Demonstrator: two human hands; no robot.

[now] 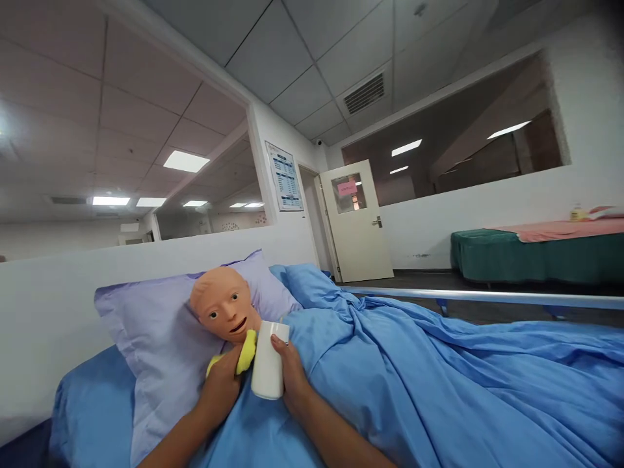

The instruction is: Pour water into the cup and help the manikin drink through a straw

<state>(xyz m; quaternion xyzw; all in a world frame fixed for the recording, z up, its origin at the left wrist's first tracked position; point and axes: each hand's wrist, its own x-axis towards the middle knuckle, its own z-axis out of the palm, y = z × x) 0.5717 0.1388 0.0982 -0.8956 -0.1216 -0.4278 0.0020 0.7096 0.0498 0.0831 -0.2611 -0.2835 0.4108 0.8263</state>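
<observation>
A training manikin lies in a bed, its head point(225, 304) resting on a lilac pillow point(160, 331) and its body under a blue blanket point(439, 377). My right hand point(291, 374) grips a white cup point(268, 359), tilted with its rim at the manikin's mouth. Just below the chin, my left hand point(221, 383) is closed on a yellow cloth point(246, 352).
A metal bed rail point(487, 296) runs along the far side of the bed. Beyond it stands a bed with a green cover and pink sheet point(536, 250). A white door point(355, 221) is at the back wall. A white partition point(73, 286) stands behind the pillow.
</observation>
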